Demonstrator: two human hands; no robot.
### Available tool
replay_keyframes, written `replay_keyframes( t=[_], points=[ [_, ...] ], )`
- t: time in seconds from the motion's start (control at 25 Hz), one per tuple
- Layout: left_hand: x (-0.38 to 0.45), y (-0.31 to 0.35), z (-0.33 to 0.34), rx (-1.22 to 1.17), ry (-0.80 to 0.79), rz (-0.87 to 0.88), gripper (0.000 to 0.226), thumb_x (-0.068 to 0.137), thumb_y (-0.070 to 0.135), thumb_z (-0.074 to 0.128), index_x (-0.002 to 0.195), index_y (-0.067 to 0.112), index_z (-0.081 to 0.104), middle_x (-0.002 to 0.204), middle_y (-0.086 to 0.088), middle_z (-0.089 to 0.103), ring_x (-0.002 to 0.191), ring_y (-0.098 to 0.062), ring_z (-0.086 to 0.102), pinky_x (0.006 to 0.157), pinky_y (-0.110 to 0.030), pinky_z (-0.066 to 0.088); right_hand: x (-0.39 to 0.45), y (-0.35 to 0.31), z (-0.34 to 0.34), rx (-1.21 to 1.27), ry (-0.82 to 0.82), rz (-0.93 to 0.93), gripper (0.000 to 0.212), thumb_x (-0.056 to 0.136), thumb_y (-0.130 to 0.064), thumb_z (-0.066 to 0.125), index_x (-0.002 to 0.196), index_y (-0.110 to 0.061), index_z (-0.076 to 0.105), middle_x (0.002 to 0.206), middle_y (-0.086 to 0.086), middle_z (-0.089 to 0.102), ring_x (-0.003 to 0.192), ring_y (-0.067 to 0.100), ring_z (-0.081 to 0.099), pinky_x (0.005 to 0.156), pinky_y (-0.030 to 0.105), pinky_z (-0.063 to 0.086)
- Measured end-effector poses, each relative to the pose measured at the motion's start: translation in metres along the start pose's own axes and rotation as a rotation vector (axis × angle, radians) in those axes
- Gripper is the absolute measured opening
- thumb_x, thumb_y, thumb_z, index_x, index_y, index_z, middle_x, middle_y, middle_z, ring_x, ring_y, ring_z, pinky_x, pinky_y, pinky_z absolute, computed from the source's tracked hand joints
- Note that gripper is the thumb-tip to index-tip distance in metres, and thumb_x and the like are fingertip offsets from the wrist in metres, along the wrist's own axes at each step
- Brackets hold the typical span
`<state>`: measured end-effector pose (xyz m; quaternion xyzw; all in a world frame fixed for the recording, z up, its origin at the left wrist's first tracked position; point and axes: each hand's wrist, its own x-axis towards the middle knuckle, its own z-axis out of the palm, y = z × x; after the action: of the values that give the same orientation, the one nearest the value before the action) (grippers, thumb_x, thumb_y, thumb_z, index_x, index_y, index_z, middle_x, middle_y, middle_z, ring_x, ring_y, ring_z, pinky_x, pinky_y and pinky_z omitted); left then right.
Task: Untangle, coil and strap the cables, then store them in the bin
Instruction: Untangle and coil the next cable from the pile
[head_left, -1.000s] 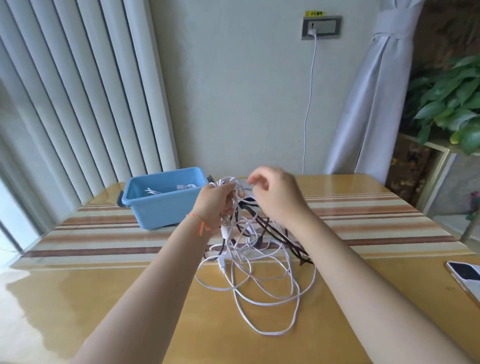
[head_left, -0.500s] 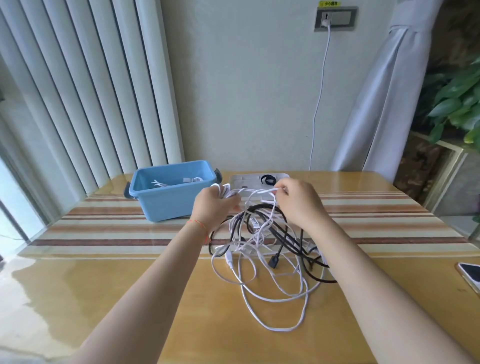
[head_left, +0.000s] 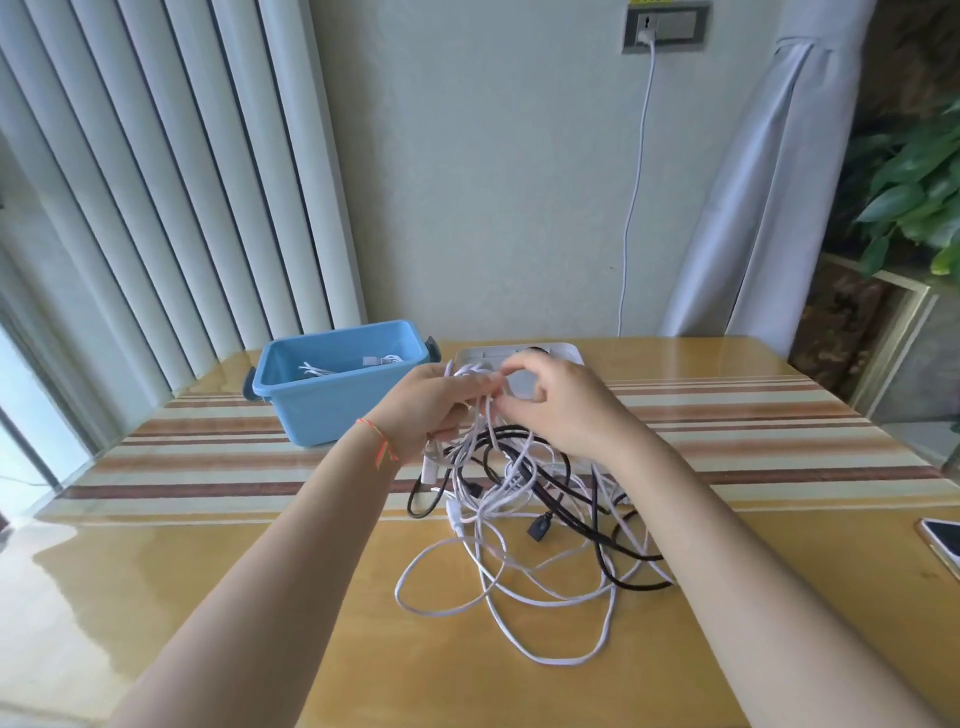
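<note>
Early on: both hands, left hand (head_left: 431, 402) and right hand (head_left: 563, 410), pinch white strands of the cable tangle (head_left: 524, 519), uncoiled; bin (head_left: 332, 400) at far left holds 1 cable.

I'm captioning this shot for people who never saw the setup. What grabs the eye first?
The tangle of white and black cables sprawled mid-table, its top bunch lifted by both hands: the left hand grips a bundle of white strands while the right hand pinches at them. Behind and left of the hands stands the blue bin, with some white cable already inside.
</note>
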<state>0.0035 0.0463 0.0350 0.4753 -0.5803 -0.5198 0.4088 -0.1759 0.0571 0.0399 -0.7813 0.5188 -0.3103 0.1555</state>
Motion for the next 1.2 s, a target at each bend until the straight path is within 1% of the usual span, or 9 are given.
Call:
replay_keyframes(
  t=[0.16, 0.32, 0.48, 0.6, 0.72, 0.88, 0.96, 1.04, 1.2],
  points=[
    [-0.002, 0.003, 0.005, 0.106, 0.025, 0.026, 0.035, 0.086, 0.03, 0.075, 0.06, 0.017, 0.055, 0.048, 0.002, 0.028, 0.042, -0.013, 0.019, 0.041, -0.022, 0.018, 0.004, -0.001, 0.005, -0.049, -0.062, -0.015, 0.012, 0.095, -0.029, 0.061, 0.102, -0.019, 0.062, 0.064, -0.007, 0.046, 0.054, 0.011, 0.041, 0.051, 0.029, 0.029],
    [0.0, 0.013, 0.006, 0.255, 0.136, 0.117, 0.039, 0.084, 0.035, 0.077, 0.048, 0.026, 0.063, 0.049, 0.002, 0.032, 0.046, -0.015, 0.022, 0.046, -0.025, 0.02, 0.013, 0.003, 0.006, 0.068, 0.132, 0.016, 0.003, 0.095, -0.022, 0.061, 0.092, -0.021, 0.063, 0.06, -0.005, 0.052, 0.051, 0.011, 0.044, 0.051, 0.029, 0.031],
    [0.0, 0.018, 0.014, 0.148, -0.028, 0.123, 0.047, 0.094, 0.03, 0.066, 0.048, 0.025, 0.057, 0.051, 0.001, 0.026, 0.046, -0.015, 0.018, 0.047, -0.026, 0.015, 0.019, -0.007, -0.001, 0.381, 0.227, 0.149, 0.014, 0.089, -0.007, 0.055, 0.087, -0.018, 0.063, 0.054, 0.002, 0.062, 0.037, 0.013, 0.055, 0.04, 0.022, 0.039],
    [0.006, 0.014, 0.013, 0.283, -0.039, 0.138, 0.037, 0.09, 0.024, 0.071, 0.056, 0.024, 0.059, 0.049, 0.005, 0.031, 0.045, -0.013, 0.024, 0.046, -0.027, 0.019, 0.015, -0.008, -0.001, 0.475, 0.209, 0.2, 0.02, 0.086, -0.001, 0.044, 0.091, -0.016, 0.056, 0.061, 0.006, 0.067, 0.049, 0.027, 0.067, 0.049, 0.037, 0.055],
    [0.016, 0.003, 0.022, 0.584, 0.169, 0.138, 0.042, 0.082, 0.025, 0.076, 0.057, 0.017, 0.044, 0.049, 0.007, 0.034, 0.049, -0.011, 0.029, 0.05, -0.029, 0.025, 0.002, -0.002, 0.003, 0.296, 0.131, 0.233, 0.019, 0.087, -0.01, 0.047, 0.105, -0.015, 0.044, 0.088, 0.01, 0.068, 0.074, 0.022, 0.065, 0.07, 0.037, 0.055],
    [0.021, -0.008, 0.039, 0.356, 0.295, 0.092, 0.041, 0.077, 0.014, 0.073, 0.053, 0.017, 0.04, 0.045, 0.01, 0.033, 0.047, -0.01, 0.029, 0.051, -0.027, 0.024, -0.016, -0.012, 0.016, -0.106, 0.004, 0.071, 0.05, 0.082, -0.031, 0.072, 0.11, -0.009, 0.037, 0.101, 0.003, 0.051, 0.077, 0.02, 0.052, 0.057, 0.035, 0.035],
    [0.022, -0.005, 0.04, 0.265, 0.334, 0.126, 0.035, 0.073, 0.014, 0.07, 0.058, 0.015, 0.039, 0.054, 0.005, 0.031, 0.056, -0.015, 0.027, 0.054, -0.029, 0.023, -0.01, -0.007, 0.03, -0.433, 0.126, -0.032, 0.06, 0.077, -0.036, 0.08, 0.113, -0.008, 0.04, 0.105, 0.003, 0.047, 0.082, 0.017, 0.054, 0.061, 0.029, 0.036],
    [0.02, 0.004, 0.038, 0.128, 0.353, 0.173, 0.031, 0.072, 0.013, 0.07, 0.06, 0.013, 0.041, 0.056, 0.001, 0.029, 0.055, -0.016, 0.025, 0.051, -0.028, 0.022, -0.001, -0.003, 0.04, -0.653, 0.372, -0.125, 0.053, 0.066, -0.024, 0.086, 0.103, -0.012, 0.049, 0.097, 0.003, 0.053, 0.08, 0.02, 0.061, 0.061, 0.032, 0.041],
    [0.02, 0.012, 0.024, -0.128, 0.401, 0.144, 0.037, 0.086, 0.007, 0.07, 0.055, 0.016, 0.051, 0.041, 0.007, 0.034, 0.035, -0.008, 0.029, 0.041, -0.018, 0.027, 0.016, -0.001, 0.034, -0.724, 0.532, -0.259, 0.041, 0.06, -0.014, 0.082, 0.091, -0.015, 0.056, 0.09, 0.007, 0.054, 0.08, 0.029, 0.055, 0.062, 0.036, 0.04]
  ],
)
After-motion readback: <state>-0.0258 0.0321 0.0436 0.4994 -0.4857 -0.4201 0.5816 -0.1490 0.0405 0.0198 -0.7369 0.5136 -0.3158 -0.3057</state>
